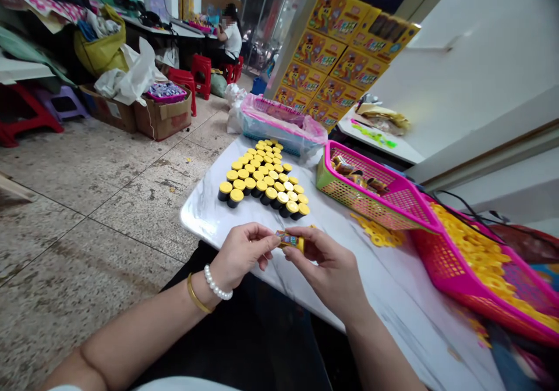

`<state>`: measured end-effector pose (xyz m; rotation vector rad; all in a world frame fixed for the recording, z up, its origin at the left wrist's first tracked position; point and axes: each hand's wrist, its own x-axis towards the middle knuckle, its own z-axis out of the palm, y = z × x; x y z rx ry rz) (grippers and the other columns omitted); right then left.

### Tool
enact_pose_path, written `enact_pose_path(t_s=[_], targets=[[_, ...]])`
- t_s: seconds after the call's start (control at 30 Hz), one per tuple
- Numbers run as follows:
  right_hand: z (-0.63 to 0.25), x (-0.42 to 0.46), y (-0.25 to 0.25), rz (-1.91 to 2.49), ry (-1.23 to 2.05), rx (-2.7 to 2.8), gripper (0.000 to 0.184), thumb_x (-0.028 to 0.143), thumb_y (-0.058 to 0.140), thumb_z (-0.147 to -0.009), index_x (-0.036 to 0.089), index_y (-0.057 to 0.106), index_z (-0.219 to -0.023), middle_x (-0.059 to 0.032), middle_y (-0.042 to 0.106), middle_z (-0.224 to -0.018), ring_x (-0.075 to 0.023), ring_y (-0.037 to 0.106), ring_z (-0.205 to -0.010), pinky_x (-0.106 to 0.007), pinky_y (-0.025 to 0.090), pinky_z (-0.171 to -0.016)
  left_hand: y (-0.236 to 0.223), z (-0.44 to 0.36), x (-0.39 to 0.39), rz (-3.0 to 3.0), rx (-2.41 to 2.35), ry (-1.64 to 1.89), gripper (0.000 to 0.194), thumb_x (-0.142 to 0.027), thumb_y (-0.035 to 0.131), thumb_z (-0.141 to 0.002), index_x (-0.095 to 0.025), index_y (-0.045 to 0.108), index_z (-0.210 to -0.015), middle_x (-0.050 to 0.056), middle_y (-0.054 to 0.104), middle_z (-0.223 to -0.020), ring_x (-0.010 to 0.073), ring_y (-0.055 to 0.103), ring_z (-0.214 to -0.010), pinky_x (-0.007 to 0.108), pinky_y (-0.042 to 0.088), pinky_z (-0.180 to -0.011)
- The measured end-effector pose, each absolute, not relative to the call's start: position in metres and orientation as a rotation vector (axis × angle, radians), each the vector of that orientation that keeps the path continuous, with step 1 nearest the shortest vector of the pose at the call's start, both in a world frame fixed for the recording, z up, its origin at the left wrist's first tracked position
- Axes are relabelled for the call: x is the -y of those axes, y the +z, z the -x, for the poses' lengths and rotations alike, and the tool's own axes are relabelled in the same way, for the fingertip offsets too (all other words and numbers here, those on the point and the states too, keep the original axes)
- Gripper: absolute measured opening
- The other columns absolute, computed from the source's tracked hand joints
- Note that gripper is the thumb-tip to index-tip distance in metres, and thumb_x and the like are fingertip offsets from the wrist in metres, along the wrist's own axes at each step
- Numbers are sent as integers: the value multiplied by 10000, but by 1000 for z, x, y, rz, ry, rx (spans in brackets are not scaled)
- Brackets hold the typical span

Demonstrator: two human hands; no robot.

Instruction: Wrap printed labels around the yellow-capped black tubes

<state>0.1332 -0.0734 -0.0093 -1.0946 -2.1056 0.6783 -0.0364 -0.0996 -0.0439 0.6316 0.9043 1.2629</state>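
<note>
"Left hand [240, 254] first: what is it doing?"

"Its thumb and fingers are closed on the labelled end of a small jar [289, 240]. The right hand [334, 269] pinches the other end, the yellow one."

"So both hands have it. Where exactly?"

"Just above the near edge of the white counter [371, 289], with the jar lying on its side between the fingertips."

"What stands beyond it?"

"A cluster of black jars with yellow lids [258, 185], upright and packed close, toward the far left part of the counter. Past them, at the far end, is a basket covered in clear plastic [282, 128]."

"And on the right?"

"A pink-and-green basket [353, 196] holding some shiny wrapped pieces [358, 178]; I can't tell what they are. Loose yellow rings [379, 232] lie on the counter just beside it. Nearer along the right edge, a pink basket [441, 263] holds a heap of yellow rings [476, 251]."

"Anything behind?"

"Printed yellow boxes [321, 50] are stacked beyond the baskets, and a person in a white top [233, 39] sits at a table well apart, in the background."
</note>
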Motion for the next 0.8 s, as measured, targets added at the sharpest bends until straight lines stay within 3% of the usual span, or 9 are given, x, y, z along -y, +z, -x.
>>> enact_pose_path(t_s=[0.1,0.2,0.3,0.37,0.67,0.8], targets=[[-134,74,-8,1091,711,2105,293,277,760,-838,234,745,-1128,-57,767,-967,-172,725,-776,-273,631,-642,-47,39,99,-606,-871,1279,502,-502,893,-598,-133,583,-736,-37,594,-551,66,520,-428,192,416,-440],[-137,77,-6,1011,1086,2033,378,328,741,-872,265,728,-1244,-76,754,-1126,-189,745,-834,-308,669,-684,-49,44,99,-570,-812,1263,529,-510,916,-563,-126,600,-745,-18,617,-572,82,555,-472,195,436,-443],[-141,79,-5,983,1390,1886,298,359,690,-923,302,756,-1208,-75,691,-1322,-226,760,-962,-348,695,-748,-48,50,99,-581,-778,1200,536,-492,931,-553,-104,644,-788,2,644,-609,94,592,-529,195,465,-465],[-141,79,-6,1018,1447,1785,235,359,705,-915,312,790,-1129,-65,700,-1319,-241,765,-982,-347,699,-746,-47,52,100,-594,-765,1152,539,-484,933,-560,-96,659,-814,12,660,-637,101,611,-553,198,482,-479],[-141,78,-21,1092,1436,1594,246,390,784,-842,280,814,-1061,-79,783,-1140,-225,792,-768,-346,705,-655,-48,48,97,-586,-768,1141,562,-532,917,-576,-108,631,-809,27,666,-654,121,638,-560,217,505,-503],[-165,19,1,1222,1018,1496,296,403,777,-840,272,791,-1104,-49,804,-1023,-211,791,-765,-363,698,-733,-47,45,96,-567,-817,1155,559,-537,911,-587,-104,638,-812,26,655,-745,119,639,-573,227,507,-485]])
